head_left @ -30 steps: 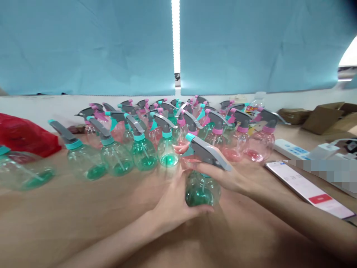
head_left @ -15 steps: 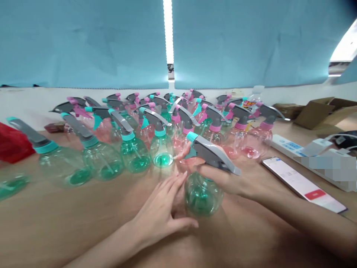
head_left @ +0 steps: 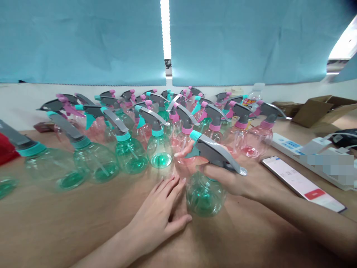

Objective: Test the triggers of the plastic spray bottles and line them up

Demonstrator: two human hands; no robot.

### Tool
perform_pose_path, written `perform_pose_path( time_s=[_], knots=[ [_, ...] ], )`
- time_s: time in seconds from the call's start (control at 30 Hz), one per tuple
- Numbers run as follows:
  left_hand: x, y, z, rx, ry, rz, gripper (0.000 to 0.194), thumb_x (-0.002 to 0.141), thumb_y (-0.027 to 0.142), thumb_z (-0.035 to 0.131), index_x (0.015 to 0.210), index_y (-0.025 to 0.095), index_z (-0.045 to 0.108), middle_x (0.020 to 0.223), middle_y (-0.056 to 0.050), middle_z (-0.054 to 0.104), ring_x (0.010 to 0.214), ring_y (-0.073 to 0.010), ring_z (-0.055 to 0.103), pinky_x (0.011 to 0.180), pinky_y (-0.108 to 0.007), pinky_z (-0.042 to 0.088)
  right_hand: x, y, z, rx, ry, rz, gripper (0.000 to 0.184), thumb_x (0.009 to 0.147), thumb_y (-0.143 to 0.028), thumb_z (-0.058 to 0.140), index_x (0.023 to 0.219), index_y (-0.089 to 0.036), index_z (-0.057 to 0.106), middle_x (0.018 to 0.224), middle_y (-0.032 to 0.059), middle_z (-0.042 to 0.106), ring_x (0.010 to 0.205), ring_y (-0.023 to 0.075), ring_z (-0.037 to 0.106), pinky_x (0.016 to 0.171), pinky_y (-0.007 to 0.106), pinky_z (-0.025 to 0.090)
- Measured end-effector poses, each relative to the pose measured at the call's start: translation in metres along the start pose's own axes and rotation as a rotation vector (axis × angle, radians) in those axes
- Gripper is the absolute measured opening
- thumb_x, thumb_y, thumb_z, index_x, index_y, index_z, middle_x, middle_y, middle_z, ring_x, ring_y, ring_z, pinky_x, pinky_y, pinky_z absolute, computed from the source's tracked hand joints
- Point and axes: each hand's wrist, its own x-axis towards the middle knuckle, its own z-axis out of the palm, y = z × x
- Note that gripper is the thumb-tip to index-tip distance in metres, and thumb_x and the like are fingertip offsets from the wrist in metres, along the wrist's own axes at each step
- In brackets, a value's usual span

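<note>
A green spray bottle (head_left: 205,197) with a grey and teal trigger head stands upright near the table's front. My right hand (head_left: 220,175) is closed around its neck, just below the spray head, and some of the fingers are hidden behind it. To its left, my left hand (head_left: 158,208) lies with fingers stretched out and the thumb apart, close to the bottle's side but not gripping it. Just beyond my left fingertips is another green spray bottle (head_left: 159,150). Beside that one, a darker green spray bottle (head_left: 131,156) stands in the same row.
Several pink spray bottles (head_left: 258,141) and green ones crowd the table toward the back wall. At the right lie a phone (head_left: 295,178), a power strip (head_left: 290,147) with plugs, and an opened cardboard box (head_left: 315,111). Something red (head_left: 7,147) sits at the left edge.
The view has shifted slightly, so the left bottles appear farther left. My left hand has drawn back a little from the held bottle; my right hand keeps its grip.
</note>
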Motion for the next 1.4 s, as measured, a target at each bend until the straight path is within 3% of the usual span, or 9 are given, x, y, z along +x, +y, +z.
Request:
perform_pose_path(
  time_s=[0.1, 0.27, 0.6, 0.7, 0.87, 1.03, 1.17, 1.33, 1.4],
  knots=[
    [0.000, 0.001, 0.000, 0.010, 0.003, 0.002, 0.069, 0.090, 0.049, 0.055, 0.145, 0.015, 0.033, 0.150, -0.016, 0.035, 0.138, -0.0331, 0.031, 0.109, -0.052, 0.030, 0.000, 0.003, 0.006, 0.028, 0.061, -0.004, 0.037, 0.078, -0.021, 0.048, 0.111, -0.028, 0.062, 0.096, 0.0015, 0.070, 0.084, 0.0197, 0.068, 0.070, 0.033, 0.057],
    [0.000, 0.001, 0.001, 0.027, 0.004, 0.010, 0.067, 0.092, 0.050, 0.052, 0.145, 0.014, 0.033, 0.150, -0.016, 0.036, 0.138, -0.0315, 0.031, 0.110, -0.052, 0.030, 0.003, 0.004, 0.014, 0.157, 0.094, -0.011, 0.035, 0.078, -0.021, 0.053, 0.112, -0.024, 0.059, 0.116, 0.0066, 0.066, 0.099, 0.0218, 0.068, 0.080, 0.037, 0.059],
    [0.000, 0.001, 0.001, 0.040, 0.021, 0.010, 0.062, 0.091, 0.049, 0.054, 0.140, 0.014, 0.039, 0.147, -0.017, 0.039, 0.136, -0.0321, 0.034, 0.108, -0.052, 0.032, 0.005, 0.009, 0.011, 0.166, -0.040, -0.039, 0.045, 0.076, -0.016, 0.057, 0.119, -0.025, 0.052, 0.131, 0.0076, 0.058, 0.089, 0.0172, 0.069, 0.071, 0.032, 0.061],
    [0.000, 0.001, 0.001, 0.032, 0.032, 0.007, 0.061, 0.091, 0.049, 0.053, 0.140, 0.015, 0.040, 0.147, -0.016, 0.039, 0.136, -0.0319, 0.035, 0.108, -0.051, 0.032, 0.004, 0.011, 0.012, 0.159, -0.004, -0.064, 0.046, 0.076, -0.017, 0.058, 0.121, -0.025, 0.049, 0.127, 0.0072, 0.060, 0.088, 0.0158, 0.068, 0.072, 0.030, 0.060],
    [-0.001, -0.001, 0.005, 0.015, 0.057, 0.017, 0.061, 0.091, 0.049, 0.053, 0.140, 0.016, 0.039, 0.148, -0.015, 0.039, 0.136, -0.0318, 0.034, 0.109, -0.050, 0.032, 0.001, 0.001, 0.009, -0.016, -0.023, 0.007, 0.041, 0.075, -0.020, 0.057, 0.116, -0.023, 0.053, 0.102, 0.0048, 0.068, 0.088, 0.0177, 0.069, 0.074, 0.029, 0.060],
    [-0.002, -0.002, 0.005, 0.006, 0.061, 0.018, 0.061, 0.091, 0.048, 0.054, 0.140, 0.015, 0.040, 0.147, -0.015, 0.040, 0.136, -0.0323, 0.034, 0.109, -0.051, 0.031, -0.001, 0.007, 0.011, 0.002, -0.025, -0.024, 0.046, 0.079, -0.023, 0.053, 0.125, -0.021, 0.048, 0.116, 0.0071, 0.065, 0.088, 0.0164, 0.069, 0.076, 0.029, 0.060],
    [-0.001, -0.002, 0.004, 0.013, 0.049, 0.021, 0.061, 0.091, 0.047, 0.053, 0.140, 0.013, 0.040, 0.147, -0.017, 0.039, 0.136, -0.0332, 0.034, 0.109, -0.051, 0.031, -0.001, 0.019, 0.014, -0.051, -0.019, -0.058, 0.029, 0.083, -0.026, 0.054, 0.112, -0.022, 0.054, 0.118, 0.0065, 0.063, 0.092, 0.0166, 0.068, 0.086, 0.030, 0.057],
    [-0.001, -0.002, 0.006, 0.014, 0.081, 0.031, 0.060, 0.091, 0.047, 0.053, 0.140, 0.015, 0.040, 0.147, -0.015, 0.040, 0.136, -0.0314, 0.034, 0.109, -0.050, 0.031, -0.002, 0.007, 0.014, 0.001, 0.065, 0.017, 0.032, 0.079, -0.018, 0.051, 0.110, -0.024, 0.052, 0.100, 0.0054, 0.066, 0.079, 0.0168, 0.067, 0.068, 0.027, 0.059],
    [-0.001, -0.002, 0.006, 0.020, 0.063, 0.028, 0.059, 0.091, 0.046, 0.054, 0.139, 0.014, 0.041, 0.147, -0.016, 0.040, 0.136, -0.0315, 0.034, 0.109, -0.050, 0.032, -0.001, 0.002, 0.014, 0.044, 0.066, 0.036, 0.036, 0.076, -0.016, 0.051, 0.111, -0.024, 0.050, 0.106, 0.0063, 0.066, 0.077, 0.0164, 0.066, 0.065, 0.028, 0.058]
  ],
)
